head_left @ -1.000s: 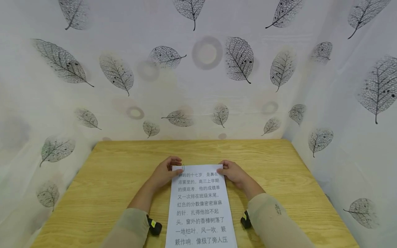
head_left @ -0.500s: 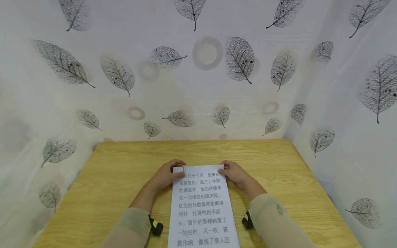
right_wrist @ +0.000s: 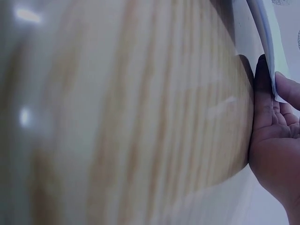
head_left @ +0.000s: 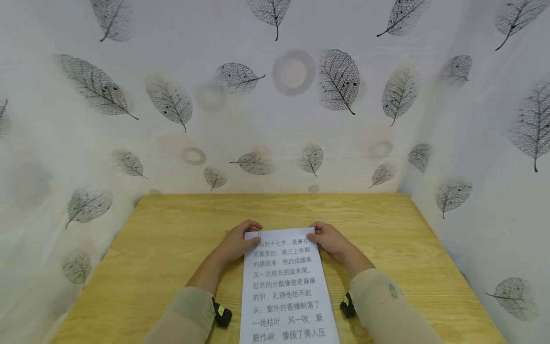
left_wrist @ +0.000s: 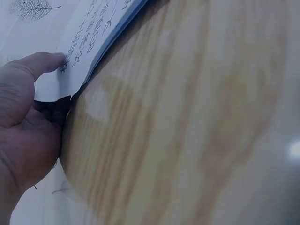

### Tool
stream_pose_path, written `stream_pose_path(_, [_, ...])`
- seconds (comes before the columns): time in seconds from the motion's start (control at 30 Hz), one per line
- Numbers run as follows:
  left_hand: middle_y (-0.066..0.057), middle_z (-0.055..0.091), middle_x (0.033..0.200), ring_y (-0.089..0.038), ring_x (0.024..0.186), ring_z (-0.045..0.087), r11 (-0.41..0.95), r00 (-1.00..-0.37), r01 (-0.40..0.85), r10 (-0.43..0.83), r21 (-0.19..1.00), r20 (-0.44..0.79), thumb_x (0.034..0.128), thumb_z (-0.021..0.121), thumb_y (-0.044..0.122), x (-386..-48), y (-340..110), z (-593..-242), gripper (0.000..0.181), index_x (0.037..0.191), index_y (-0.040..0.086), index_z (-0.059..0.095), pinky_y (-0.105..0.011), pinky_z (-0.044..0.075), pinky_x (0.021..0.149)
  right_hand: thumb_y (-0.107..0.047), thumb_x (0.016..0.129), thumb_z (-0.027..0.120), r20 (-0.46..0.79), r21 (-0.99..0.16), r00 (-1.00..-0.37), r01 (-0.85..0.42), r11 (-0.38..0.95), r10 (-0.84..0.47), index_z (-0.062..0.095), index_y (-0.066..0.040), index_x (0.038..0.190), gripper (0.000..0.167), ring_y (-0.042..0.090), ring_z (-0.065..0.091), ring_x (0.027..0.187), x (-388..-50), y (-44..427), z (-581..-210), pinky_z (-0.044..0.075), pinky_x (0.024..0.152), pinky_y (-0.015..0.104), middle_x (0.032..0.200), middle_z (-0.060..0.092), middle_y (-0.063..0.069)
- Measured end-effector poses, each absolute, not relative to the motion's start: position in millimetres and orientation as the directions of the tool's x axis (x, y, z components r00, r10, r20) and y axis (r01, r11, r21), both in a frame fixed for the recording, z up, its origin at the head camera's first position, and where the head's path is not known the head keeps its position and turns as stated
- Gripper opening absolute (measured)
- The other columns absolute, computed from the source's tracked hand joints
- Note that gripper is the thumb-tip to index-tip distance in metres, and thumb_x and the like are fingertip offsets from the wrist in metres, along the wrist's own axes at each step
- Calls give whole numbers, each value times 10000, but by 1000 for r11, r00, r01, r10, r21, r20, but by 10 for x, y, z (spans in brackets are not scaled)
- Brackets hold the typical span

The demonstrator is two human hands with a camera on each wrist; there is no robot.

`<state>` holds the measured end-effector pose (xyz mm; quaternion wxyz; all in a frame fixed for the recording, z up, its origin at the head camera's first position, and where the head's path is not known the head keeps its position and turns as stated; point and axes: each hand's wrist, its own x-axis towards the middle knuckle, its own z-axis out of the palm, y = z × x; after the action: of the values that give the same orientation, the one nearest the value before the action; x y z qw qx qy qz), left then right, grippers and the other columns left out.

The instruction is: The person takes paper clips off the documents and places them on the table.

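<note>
A white stack of paper (head_left: 283, 282) with printed characters lies lengthwise between the hands. The left hand (head_left: 234, 244) pinches its top left corner, thumb on the printed face and fingers behind. A thin wire clip (head_left: 259, 234) stands at the top edge beside those fingertips. At the top right corner the right hand (head_left: 333, 241) grips the paper the same way. In the left wrist view, the left hand's (left_wrist: 28, 112) thumb lies on the sheet (left_wrist: 79, 61). The right wrist view shows the right hand (right_wrist: 279, 140) holding the layered edge of the paper (right_wrist: 267, 37).
The wooden table (head_left: 172, 267) extends around the paper. Behind and at both sides hangs a white curtain (head_left: 240, 124) with leaf prints. A small, faint object (head_left: 227, 232) is partly visible behind the left hand. Black devices (head_left: 222, 315) are worn at both wrists.
The left fingers have come down over the top edge, closer to the clip. The right hand keeps its grip. The whole head view has shifted slightly, with the scene further right.
</note>
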<state>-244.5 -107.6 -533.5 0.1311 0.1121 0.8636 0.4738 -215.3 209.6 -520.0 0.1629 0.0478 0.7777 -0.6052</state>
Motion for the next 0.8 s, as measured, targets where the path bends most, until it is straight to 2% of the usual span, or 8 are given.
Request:
stream_pose_path(0.17, [-16,749,1288,-210,1124,687,520,-952,49,283,853,-118,1009,764,215,-2448,-1035,-5348,263,1249,308,707,-488,516,1078,-72,1076,637,-311,-929,-941,271,253,-132,628,11,1176,130,137,709,910,-2175,2119,-5215,568,799,247,1079,781,102])
stream_pose_path(0.33, [-3,754,1241,-193,1090,689,492,-953,40,279,870,-114,1006,769,204,-2437,-1046,-5340,268,1257,286,722,-495,520,1086,-63,1071,644,-316,-930,-938,277,243,-141,634,-8,1158,104,149,723,906,-2186,2123,-5246,576,801,250,1067,782,96])
stream_pose_path(0.5, [9,747,1250,-201,1155,673,472,-953,43,285,881,-106,1006,774,211,-2440,-1064,-5336,265,1263,260,730,-496,508,1124,-67,1078,632,-310,-932,-938,268,243,-155,625,-5,1165,107,141,720,904,-2196,2140,-5269,573,796,251,1069,781,92])
stream_pose_path(0.63, [17,749,1267,-203,1178,664,456,-953,42,286,889,-102,994,788,220,-2447,-1080,-5332,253,1241,252,740,-459,506,1115,-73,1089,618,-313,-932,-936,270,242,-161,617,-3,1175,111,139,719,898,-2207,2153,-5281,573,786,255,1070,778,86])
stream_pose_path(0.8, [19,749,1239,-187,1125,657,441,-953,30,282,897,-106,988,789,212,-2452,-1105,-5344,250,1234,238,747,-368,509,1018,-74,1093,611,-314,-933,-935,272,237,-165,611,-5,1176,107,139,724,900,-2199,2148,-5285,575,789,262,1069,783,83])
